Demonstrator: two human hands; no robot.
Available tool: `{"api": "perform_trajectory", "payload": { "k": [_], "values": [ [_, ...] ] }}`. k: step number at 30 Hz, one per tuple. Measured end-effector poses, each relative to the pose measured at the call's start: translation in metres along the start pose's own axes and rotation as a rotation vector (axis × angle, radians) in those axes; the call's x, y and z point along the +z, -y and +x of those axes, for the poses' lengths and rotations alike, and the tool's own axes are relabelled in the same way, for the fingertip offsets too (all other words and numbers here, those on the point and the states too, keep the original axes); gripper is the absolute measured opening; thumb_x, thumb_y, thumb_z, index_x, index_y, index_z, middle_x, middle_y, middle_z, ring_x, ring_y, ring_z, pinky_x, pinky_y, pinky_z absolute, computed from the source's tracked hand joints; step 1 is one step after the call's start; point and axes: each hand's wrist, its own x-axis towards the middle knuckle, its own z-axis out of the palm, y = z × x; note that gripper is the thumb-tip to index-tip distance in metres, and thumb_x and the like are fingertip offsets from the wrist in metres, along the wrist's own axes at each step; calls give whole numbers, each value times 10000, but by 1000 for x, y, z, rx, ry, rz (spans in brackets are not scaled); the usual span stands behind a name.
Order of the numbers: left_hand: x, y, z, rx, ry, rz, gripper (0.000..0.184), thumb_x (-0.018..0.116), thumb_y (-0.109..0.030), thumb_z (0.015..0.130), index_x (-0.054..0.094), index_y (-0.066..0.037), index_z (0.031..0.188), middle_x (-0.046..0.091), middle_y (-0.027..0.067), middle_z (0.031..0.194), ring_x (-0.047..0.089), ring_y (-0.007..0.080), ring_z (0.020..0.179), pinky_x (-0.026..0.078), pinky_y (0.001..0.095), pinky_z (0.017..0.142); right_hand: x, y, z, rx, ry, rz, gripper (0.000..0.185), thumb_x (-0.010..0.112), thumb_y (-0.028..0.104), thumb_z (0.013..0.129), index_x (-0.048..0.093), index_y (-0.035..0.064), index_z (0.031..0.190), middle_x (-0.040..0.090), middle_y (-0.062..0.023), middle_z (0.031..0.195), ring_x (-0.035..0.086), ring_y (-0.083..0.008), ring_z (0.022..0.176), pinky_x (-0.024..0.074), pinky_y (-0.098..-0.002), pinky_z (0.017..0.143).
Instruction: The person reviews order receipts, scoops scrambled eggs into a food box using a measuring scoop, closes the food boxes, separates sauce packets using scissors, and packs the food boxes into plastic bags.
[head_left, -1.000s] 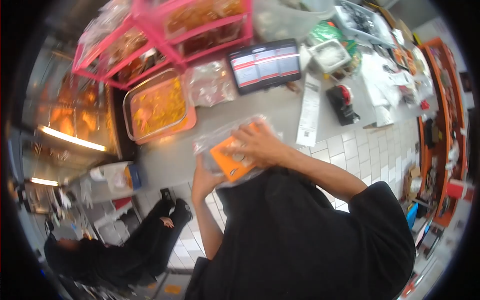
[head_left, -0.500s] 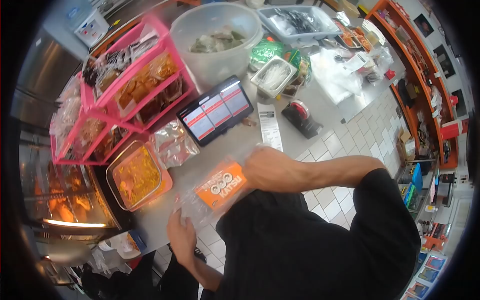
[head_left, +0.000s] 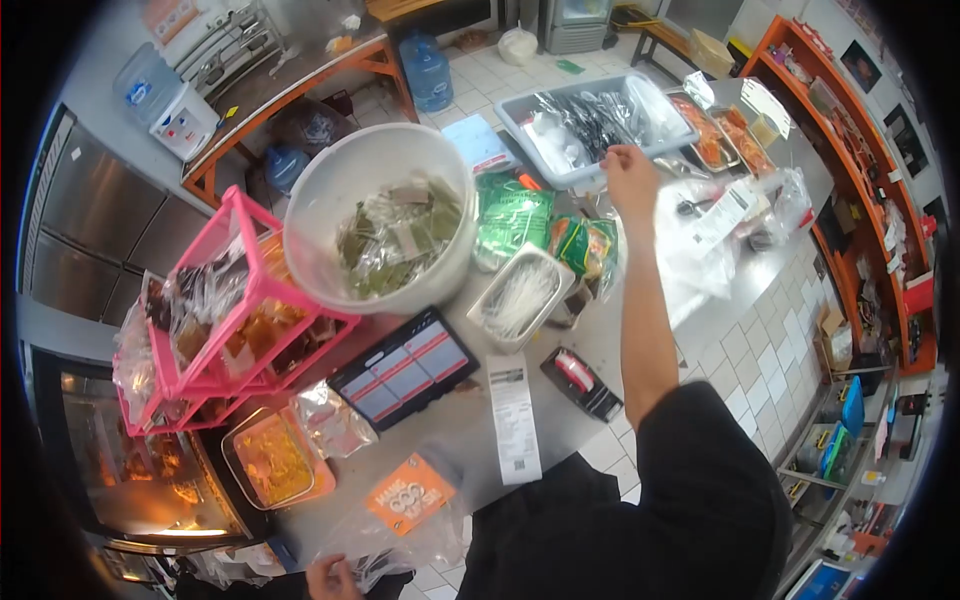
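Observation:
An orange box (head_left: 410, 493) lies in a clear plastic bag (head_left: 375, 540) at the table's front edge. My left hand (head_left: 333, 578) is at the near side of that bag, fingers curled; what they hold, if anything, is too small to tell. My right arm stretches far across the table. My right hand (head_left: 630, 178), its fingers pinched together, is at the near right edge of a grey-blue tray (head_left: 588, 177) of black and white plastic bags. Anything between those fingers is too small to make out. A printed receipt (head_left: 514, 420) lies right of the orange box.
A tablet (head_left: 405, 367), a tape dispenser (head_left: 581, 384) and a metal container of clear plastic pieces (head_left: 519, 297) stand mid-table. Behind are a large clear tub (head_left: 300, 225), a green packet (head_left: 512, 218) and pink baskets (head_left: 262, 300). A yellow food tray (head_left: 275, 465) is at left.
My right hand has left the orange box and reached far forward to the tray. My left hand has moved down toward the near edge. The view has tilted up, showing more of the room.

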Motion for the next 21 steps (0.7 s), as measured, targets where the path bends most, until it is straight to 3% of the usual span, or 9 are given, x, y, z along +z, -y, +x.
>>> {"api": "perform_trajectory", "payload": {
  "k": [1,2,4,6,8,12,16,19,21],
  "values": [
    [2,0,-5,-164,-68,-170,195,605,-201,964,702,-48,1036,634,118,975,603,247,831,480,364,751,34,-55,29,14,-95,-111,295,632,184,868,663,41,1124,718,-157,869,698,-279,842,526,-364,758],
    [-2,-9,-7,-169,-71,-158,195,605,-201,964,702,-48,1036,634,118,975,603,247,831,480,364,751,51,-83,45,23,-86,-104,295,632,184,868,663,41,1124,718,-157,869,698,-279,842,526,-364,758],
    [-12,-26,-12,-187,-67,-76,221,591,-201,974,696,-50,1097,641,120,1006,614,264,866,484,362,769,79,-119,69,-91,59,-598,367,649,196,816,649,57,1156,710,-187,876,682,-346,870,522,-426,790],
    [-12,-22,-17,-192,-9,-58,241,586,-198,978,689,-49,1137,644,131,1033,628,274,903,490,369,784,83,-140,82,-124,41,-567,365,650,181,787,664,57,1131,711,-184,891,673,-355,889,520,-432,798],
    [-9,-28,-23,-277,-17,-39,246,589,-201,978,684,-41,1138,644,136,1045,636,274,930,493,381,798,66,-132,90,-163,18,-380,344,627,169,755,701,77,1078,713,-177,869,664,-398,857,494,-498,820],
    [-1,-34,-27,-301,-68,-14,255,595,-225,978,681,-32,1121,642,134,1021,635,282,925,490,400,811,43,-125,108,-243,-172,-461,249,570,162,813,689,75,1014,676,-175,905,643,-383,944,500,-475,823],
    [3,-31,-29,-325,-101,-49,264,600,-242,976,679,-28,1110,646,126,993,624,285,879,483,405,812,19,-90,122,-205,-212,-415,223,545,126,880,659,56,1057,638,-202,1020,610,-377,974,477,-467,849],
    [6,-9,-31,-157,-78,120,285,608,-280,975,686,-46,1119,631,95,946,563,259,778,463,387,737,10,-95,141,-237,-216,-333,223,543,110,880,671,64,1056,643,-222,1000,612,-379,977,465,-477,871],
    [6,-8,-27,-161,-92,14,267,607,-221,963,672,-58,1164,627,93,951,562,248,779,469,379,739,0,-109,150,-299,-208,-340,251,517,113,882,651,38,1080,620,-228,1038,602,-402,970,472,-479,866]
  ]
}}
